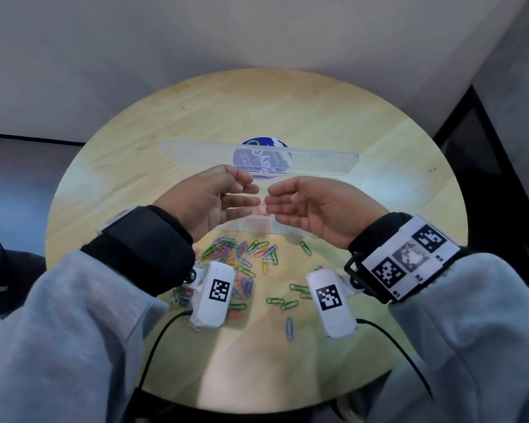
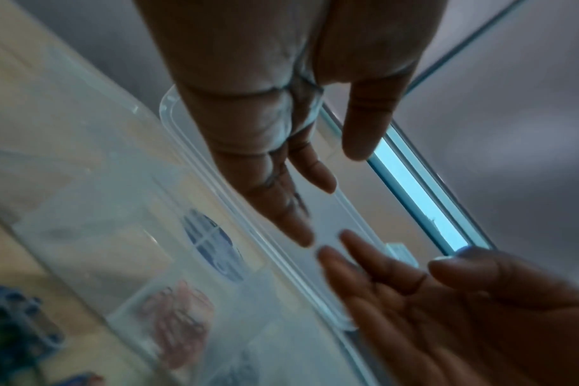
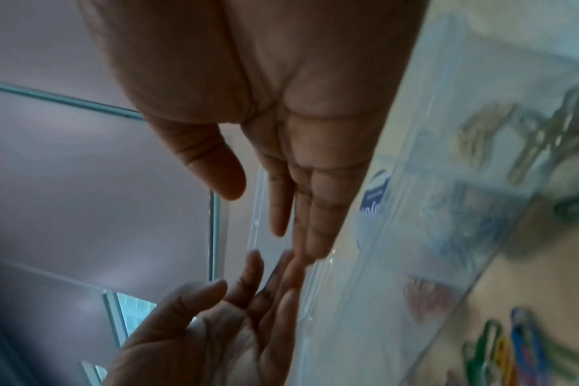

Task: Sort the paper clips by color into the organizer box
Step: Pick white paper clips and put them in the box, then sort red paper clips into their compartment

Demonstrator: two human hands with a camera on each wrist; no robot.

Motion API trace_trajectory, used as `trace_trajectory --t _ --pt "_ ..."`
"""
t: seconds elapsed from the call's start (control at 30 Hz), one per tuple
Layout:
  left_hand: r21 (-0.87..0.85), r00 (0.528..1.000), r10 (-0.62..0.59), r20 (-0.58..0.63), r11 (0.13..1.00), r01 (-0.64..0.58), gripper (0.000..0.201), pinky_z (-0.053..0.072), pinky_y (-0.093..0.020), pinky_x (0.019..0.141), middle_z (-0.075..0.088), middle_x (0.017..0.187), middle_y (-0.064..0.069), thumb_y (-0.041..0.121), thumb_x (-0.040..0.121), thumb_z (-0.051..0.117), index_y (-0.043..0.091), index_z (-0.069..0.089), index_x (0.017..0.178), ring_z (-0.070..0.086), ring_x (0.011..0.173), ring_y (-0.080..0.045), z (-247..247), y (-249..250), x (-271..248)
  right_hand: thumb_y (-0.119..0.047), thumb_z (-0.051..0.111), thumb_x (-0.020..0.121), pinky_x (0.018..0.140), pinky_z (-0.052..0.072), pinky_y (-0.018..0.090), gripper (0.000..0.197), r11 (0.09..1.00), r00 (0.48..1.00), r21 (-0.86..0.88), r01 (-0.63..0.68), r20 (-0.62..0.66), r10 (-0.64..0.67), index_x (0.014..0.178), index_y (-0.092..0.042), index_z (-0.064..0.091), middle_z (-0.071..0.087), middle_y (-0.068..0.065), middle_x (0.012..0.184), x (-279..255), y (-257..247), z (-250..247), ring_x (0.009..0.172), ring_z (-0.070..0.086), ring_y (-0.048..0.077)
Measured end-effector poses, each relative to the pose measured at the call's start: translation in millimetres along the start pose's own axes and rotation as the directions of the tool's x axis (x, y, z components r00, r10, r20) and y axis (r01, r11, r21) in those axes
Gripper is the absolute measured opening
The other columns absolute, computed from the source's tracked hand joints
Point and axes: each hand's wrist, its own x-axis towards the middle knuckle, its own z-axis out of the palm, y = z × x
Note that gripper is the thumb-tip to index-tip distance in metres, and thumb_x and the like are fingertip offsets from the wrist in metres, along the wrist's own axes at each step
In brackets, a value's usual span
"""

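Hands are held above the clear organizer box (image 1: 257,222), the left hand (image 1: 209,198) and right hand (image 1: 310,206) facing palm to palm with fingers extended, fingertips near each other, nothing gripped. Red paper clips (image 2: 179,318) are seen in one compartment, the transparent lid (image 1: 318,158) standing raised behind. Loose mixed-colour paper clips (image 1: 245,257) lie scattered on the round wooden table (image 1: 379,154), just in front of the box.

Grey sleeves (image 1: 74,346) over black cuffs (image 1: 153,239). Each wrist carries a white camera pod (image 1: 215,296) with square black-white marker, black cable (image 1: 153,349) trailing. Right wrist band (image 1: 409,257) shows two more markers.
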Motion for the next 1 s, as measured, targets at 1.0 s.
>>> trace_trajectory --t 1.0 --pt "0.997 0.979 -0.194 0.066 -0.027 -0.072 0.033 0.039 -0.025 0.07 0.069 0.108 -0.008 0.031 0.077 0.071 0.011 0.069 0.104 0.063 0.098 -0.024 71.3 -78.1 -26.7 -0.016 0.067 0.079 0.054 0.03 0.018 0.017 -0.042 0.992 -0.996 0.08 0.076 0.1 0.084 -0.023 0.053 0.041 -0.011 0.069 -17.9 62.6 -22.6 0.079 0.047 0.017"
